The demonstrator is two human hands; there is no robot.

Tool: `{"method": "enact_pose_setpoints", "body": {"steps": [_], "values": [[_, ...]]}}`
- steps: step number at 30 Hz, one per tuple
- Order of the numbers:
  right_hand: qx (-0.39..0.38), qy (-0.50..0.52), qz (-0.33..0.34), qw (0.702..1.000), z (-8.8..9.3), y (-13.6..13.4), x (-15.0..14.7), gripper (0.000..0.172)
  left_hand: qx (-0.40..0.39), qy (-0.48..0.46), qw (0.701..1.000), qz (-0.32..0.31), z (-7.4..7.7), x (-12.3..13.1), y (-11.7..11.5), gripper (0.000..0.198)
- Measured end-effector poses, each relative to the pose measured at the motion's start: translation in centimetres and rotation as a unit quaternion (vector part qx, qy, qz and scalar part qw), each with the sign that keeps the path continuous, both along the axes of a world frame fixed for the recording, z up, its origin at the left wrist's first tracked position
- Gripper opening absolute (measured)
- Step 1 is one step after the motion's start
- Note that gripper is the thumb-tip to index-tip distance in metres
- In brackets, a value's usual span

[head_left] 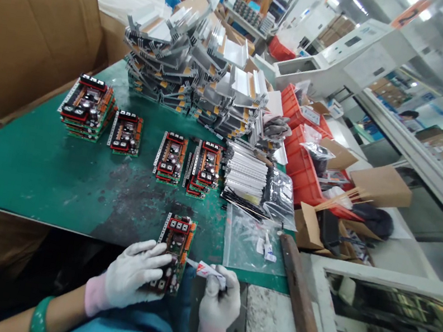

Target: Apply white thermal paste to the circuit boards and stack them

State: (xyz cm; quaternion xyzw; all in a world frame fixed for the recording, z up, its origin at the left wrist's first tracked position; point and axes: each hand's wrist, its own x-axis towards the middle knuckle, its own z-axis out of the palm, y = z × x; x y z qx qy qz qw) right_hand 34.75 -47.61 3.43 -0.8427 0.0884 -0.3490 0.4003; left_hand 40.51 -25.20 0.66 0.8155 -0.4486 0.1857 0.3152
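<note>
A circuit board [178, 244] with red, black and orange parts juts over the front edge of the green table. My left hand [136, 271], in a white glove, grips it from the left side; its fingers reach over the board's face and the thumb is hidden. In my gloved right hand [221, 302] is a small white and red squeeze tube [206, 270], held between thumb and fingers. The tube's thin nozzle points left at the board's right edge; whether it touches cannot be made out.
More circuit boards stand in stacks [86, 109] across the green table [53, 177]. Behind them rise piled aluminium profiles [170, 67]. To the right are silver strips [246, 173], a plastic bag [240, 243] with another tube [269, 250], a worn bar [300, 304] and red crates [301, 162].
</note>
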Motion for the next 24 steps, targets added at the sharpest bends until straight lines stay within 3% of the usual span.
{"method": "enact_pose_setpoints", "body": {"steps": [7,13,18,20,24], "values": [[-0.034,-0.025,0.035,0.999,1.2,0.2,0.1,0.013,-0.017,-0.004,1.0,0.004,0.2,0.0,0.0,0.024],[-0.064,-0.052,0.065,0.994,2.3,0.4,0.2,0.011,-0.029,-0.008,0.999,0.01,1.5,0.2,-0.1,0.022],[-0.135,-0.085,0.091,0.983,2.9,0.6,0.2,0.011,-0.03,-0.017,0.999,0.013,2.4,0.2,-0.1,0.021],[-0.132,-0.1,0.074,0.983,2.9,0.3,0.1,0.01,-0.022,-0.023,0.999,0.014,3.0,0.5,0.2,0.02],[-0.062,-0.125,-0.027,0.99,1.8,-0.9,0.4,0.008,0.003,-0.048,0.998,0.044,5.2,2.6,1.3,0.015]]}}
